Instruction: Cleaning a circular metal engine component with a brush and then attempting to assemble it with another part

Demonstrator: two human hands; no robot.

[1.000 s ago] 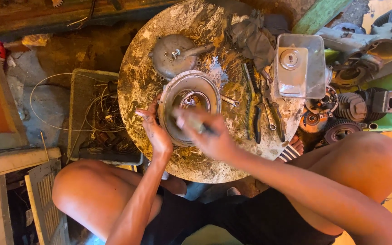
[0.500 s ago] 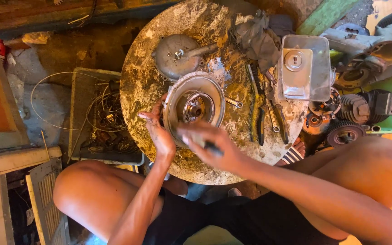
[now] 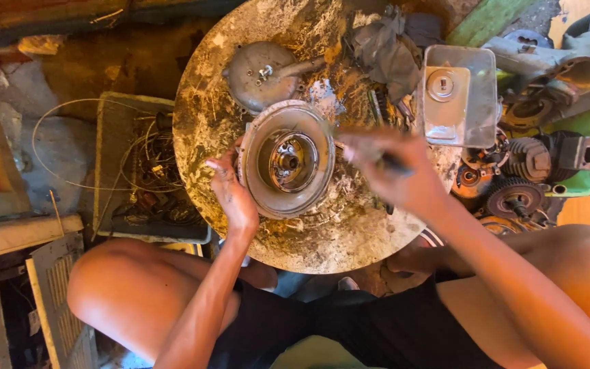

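The round, grey metal flywheel with a hollow hub lay flat near the middle of the round, stained wooden bench; the left hand rested against its left rim, fingers loosely curled and touching the edge; the right hand hovered just right of the flywheel, blurred, fingers closed around a thin dark tool; a domed grey metal cover lay just above the flywheel; a square metal housing stood at the right edge of the bench.

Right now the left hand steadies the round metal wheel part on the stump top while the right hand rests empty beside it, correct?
Not quite. The head view shows the right hand gripping a dark-handled tool, not empty. The left hand does steady the round metal wheel part.
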